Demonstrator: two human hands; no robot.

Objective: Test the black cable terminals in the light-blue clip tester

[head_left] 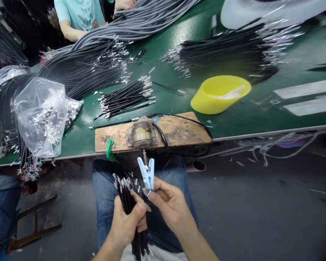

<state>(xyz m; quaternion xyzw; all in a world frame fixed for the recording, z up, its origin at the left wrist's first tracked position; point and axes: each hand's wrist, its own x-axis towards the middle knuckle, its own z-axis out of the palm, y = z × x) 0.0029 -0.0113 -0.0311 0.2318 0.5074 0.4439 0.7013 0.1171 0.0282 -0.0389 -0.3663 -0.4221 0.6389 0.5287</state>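
Note:
A bundle of thin black cables point(128, 201) with bared silvery ends is gripped in my left hand point(129, 221), held upright above my lap. My right hand point(170, 203) has thumb and forefinger pinched together at the lower end of a light blue clothespin point(147, 173). Something small and silvery shows by the thumb tip, too small to name. The clothespin sits on the metal shaft point(145, 155) of a small motor point(142, 134). That motor is fixed on a wooden board point(179, 129) at the table's front edge.
On the green table point(168, 98) lie a pile of short black cables point(126, 95), longer cables point(222, 50), a yellow slant-cut container point(212, 99) and a clear plastic bag point(40, 116). A green clamp point(110, 150) grips the board's edge. Across the table sits a person in a light teal shirt point(81, 14).

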